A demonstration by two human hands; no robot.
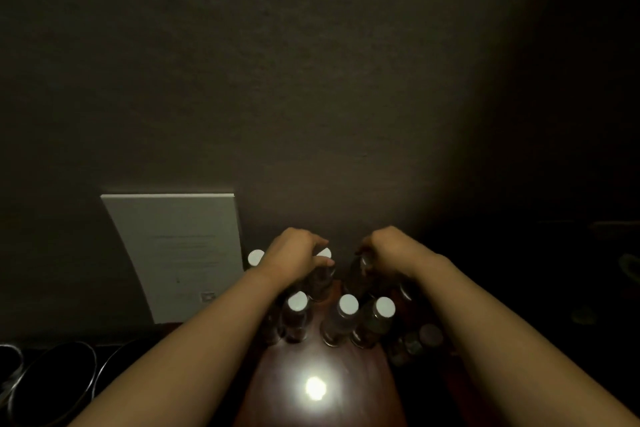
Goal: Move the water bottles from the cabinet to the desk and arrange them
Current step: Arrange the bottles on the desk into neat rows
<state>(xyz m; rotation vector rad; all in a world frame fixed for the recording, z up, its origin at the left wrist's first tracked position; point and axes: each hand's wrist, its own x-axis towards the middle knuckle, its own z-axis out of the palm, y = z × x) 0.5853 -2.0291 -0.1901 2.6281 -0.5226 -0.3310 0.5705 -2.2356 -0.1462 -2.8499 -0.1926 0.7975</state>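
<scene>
Dim scene, lower centre of frame: cluster of water bottles (347, 317) standing upright on a glossy reddish-brown desk (322, 402), with a bright light glare on the desk surface just below them. White caps visible on the front row, three side by side, plus one cap at the far left of the cluster beside the left wrist. Left hand (297, 258) is at the back row, left of centre, fingers curled down around the top of a white-capped bottle (320, 276), gripping it near the neck. Right hand (388, 251) is at the back row, right of centre, fingers clenched over the top of a dark bottle (358, 274); cap mostly hidden under the fingers. Both forearms come in from the bottom corners. More bottles at the right edge of the cluster sit in shadow, detail not readable. White printed card (176, 253) leans against the dark wall (311, 80), left of the bottles. Dark round-rimmed objects (59, 374) in the lower left corner, too dark to identify.
</scene>
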